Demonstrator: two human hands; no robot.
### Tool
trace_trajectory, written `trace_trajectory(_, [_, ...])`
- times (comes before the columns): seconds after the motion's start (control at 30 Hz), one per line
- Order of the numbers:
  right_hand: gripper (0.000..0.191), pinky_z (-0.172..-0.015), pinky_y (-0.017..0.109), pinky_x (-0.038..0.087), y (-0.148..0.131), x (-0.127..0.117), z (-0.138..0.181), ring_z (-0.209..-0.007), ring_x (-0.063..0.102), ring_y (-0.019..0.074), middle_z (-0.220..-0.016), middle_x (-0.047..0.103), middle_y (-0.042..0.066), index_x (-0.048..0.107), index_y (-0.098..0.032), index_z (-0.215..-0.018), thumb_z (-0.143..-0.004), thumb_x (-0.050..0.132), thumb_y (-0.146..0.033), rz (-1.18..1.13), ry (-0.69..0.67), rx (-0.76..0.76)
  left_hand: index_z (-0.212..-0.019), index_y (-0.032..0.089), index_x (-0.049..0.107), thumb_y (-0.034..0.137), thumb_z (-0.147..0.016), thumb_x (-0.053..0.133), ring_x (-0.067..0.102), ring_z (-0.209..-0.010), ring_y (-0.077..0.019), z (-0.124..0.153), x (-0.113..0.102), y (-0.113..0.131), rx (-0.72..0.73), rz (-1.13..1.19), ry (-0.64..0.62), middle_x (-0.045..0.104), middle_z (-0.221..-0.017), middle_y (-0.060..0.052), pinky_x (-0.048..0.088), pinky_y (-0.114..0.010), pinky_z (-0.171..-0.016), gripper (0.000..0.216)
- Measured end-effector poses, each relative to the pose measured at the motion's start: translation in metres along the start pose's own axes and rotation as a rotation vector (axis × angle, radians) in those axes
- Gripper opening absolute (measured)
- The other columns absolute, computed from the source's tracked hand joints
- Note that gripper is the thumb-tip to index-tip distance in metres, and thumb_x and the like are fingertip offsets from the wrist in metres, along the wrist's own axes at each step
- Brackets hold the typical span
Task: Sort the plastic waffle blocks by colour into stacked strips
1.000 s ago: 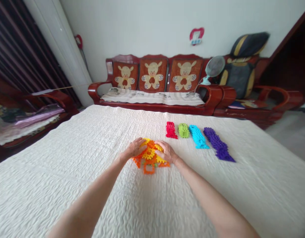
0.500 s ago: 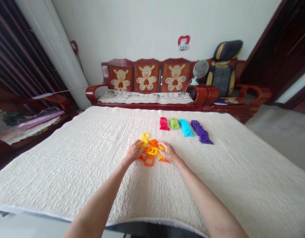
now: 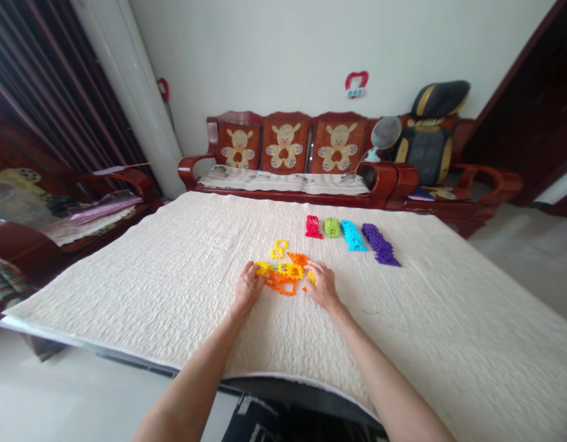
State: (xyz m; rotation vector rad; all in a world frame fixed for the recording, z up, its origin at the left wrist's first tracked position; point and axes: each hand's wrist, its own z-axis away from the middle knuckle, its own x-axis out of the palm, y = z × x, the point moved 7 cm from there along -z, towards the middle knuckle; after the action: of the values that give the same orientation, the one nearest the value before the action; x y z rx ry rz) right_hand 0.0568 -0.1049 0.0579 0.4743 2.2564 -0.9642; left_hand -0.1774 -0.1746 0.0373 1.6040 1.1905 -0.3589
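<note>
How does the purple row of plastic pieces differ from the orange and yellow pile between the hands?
The purple row is one colour; the orange and yellow pile mixes two. The purple row lies as a tidy straight strip; the pile is loose and irregular. Nothing touches the purple row, while the left hand and right hand touch the pile at its sides. Both lie on the white quilted cloth.

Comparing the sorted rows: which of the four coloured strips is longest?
The purple strip, at the right end; the red strip, green strip and blue strip are shorter.
</note>
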Motion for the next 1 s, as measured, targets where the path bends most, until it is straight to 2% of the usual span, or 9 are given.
trace_trajectory(0.1, [0.038,-0.105,0.05,0.028,-0.03,0.011,-0.004,-0.129,0.04,0.0285,-0.134,0.055,0.011,0.06,-0.018,-0.119,-0.083,0.05,-0.024,0.074,-0.118,-0.093,-0.108,0.019,0.061,0.018,-0.08,0.05,0.063,-0.105,-0.0205,0.001,0.001,0.005,0.052,0.03,-0.02,0.056,-0.129,-0.011,0.051,-0.031,-0.09,0.031])
trace_trajectory(0.2, [0.04,-0.104,0.052,0.025,-0.042,0.021,-0.003,-0.128,0.04,0.0306,-0.135,0.054,0.01,0.058,-0.019,-0.123,-0.084,0.052,-0.03,0.126,-0.222,-0.114,-0.107,0.02,0.062,0.018,-0.079,0.051,0.062,-0.105,-0.0204,0.001,0.002,0.01,0.129,0.048,-0.038,0.059,-0.124,-0.01,0.051,-0.031,-0.09,0.03])
trace_trajectory(0.43, [0.027,-0.104,0.047,0.024,-0.028,0.004,0.005,-0.122,0.044,0.0273,-0.12,0.063,0.01,0.064,-0.018,-0.105,-0.081,0.051,-0.018,0.167,-0.101,-0.105,-0.106,0.019,0.061,0.014,-0.078,0.049,0.063,-0.101,-0.0202,0.0,0.008,0.005,0.148,0.024,0.013,0.059,-0.122,-0.011,0.051,-0.032,-0.089,0.031])
trace_trajectory(0.53, [0.026,-0.105,0.045,0.023,-0.039,0.005,-0.01,-0.121,0.045,0.025,-0.117,0.064,0.008,0.064,-0.018,-0.102,-0.081,0.05,-0.018,0.145,-0.073,-0.133,-0.106,0.018,0.06,0.014,-0.078,0.048,0.063,-0.1,-0.0187,0.0,0.01,0.003,0.156,0.031,0.062,0.059,-0.121,-0.011,0.051,-0.031,-0.088,0.031])
trace_trajectory(0.6, [0.028,-0.106,0.042,0.023,-0.055,0.015,-0.026,-0.12,0.045,0.0233,-0.12,0.063,0.008,0.063,-0.018,-0.106,-0.082,0.05,-0.019,0.156,-0.121,-0.16,-0.106,0.018,0.06,0.015,-0.079,0.047,0.064,-0.098,-0.0181,0.001,0.01,0.002,0.167,0.045,0.091,0.059,-0.121,-0.011,0.052,-0.03,-0.087,0.03])
trace_trajectory(0.7, [0.035,-0.104,0.044,0.027,-0.069,0.04,-0.048,-0.121,0.044,0.0257,-0.124,0.061,0.009,0.061,-0.018,-0.114,-0.08,0.054,-0.025,0.272,-0.282,-0.092,-0.108,0.017,0.06,0.018,-0.081,0.048,0.064,-0.1,-0.0194,0.004,0.01,-0.003,0.135,0.045,0.141,0.058,-0.124,-0.013,0.053,-0.032,-0.087,0.029])
trace_trajectory(0.77, [0.034,-0.105,0.047,0.025,-0.066,0.058,-0.056,-0.123,0.043,0.0275,-0.122,0.061,0.009,0.062,-0.02,-0.113,-0.081,0.054,-0.028,0.393,-0.433,0.015,-0.108,0.018,0.06,0.021,-0.082,0.049,0.064,-0.102,-0.021,0.004,0.012,-0.008,0.107,0.025,0.149,0.058,-0.125,-0.013,0.053,-0.034,-0.087,0.028])
trace_trajectory(0.87, [0.029,-0.102,0.05,0.029,-0.056,0.071,-0.064,-0.116,0.05,0.0298,-0.115,0.064,0.011,0.067,-0.02,-0.102,-0.076,0.057,-0.024,0.464,-0.473,0.13,-0.106,0.017,0.061,0.022,-0.083,0.049,0.063,-0.104,-0.0224,0.002,0.013,-0.014,0.079,0.009,0.157,0.058,-0.124,-0.014,0.053,-0.035,-0.088,0.027])
trace_trajectory(1.0, [0.031,-0.099,0.05,0.031,-0.045,0.077,-0.069,-0.111,0.053,0.0316,-0.113,0.065,0.014,0.068,-0.018,-0.098,-0.068,0.063,-0.021,0.485,-0.479,0.181,-0.107,0.017,0.061,0.024,-0.083,0.049,0.064,-0.103,-0.0224,0.001,0.014,-0.017,0.068,0.008,0.138,0.057,-0.126,-0.014,0.053,-0.034,-0.087,0.028])
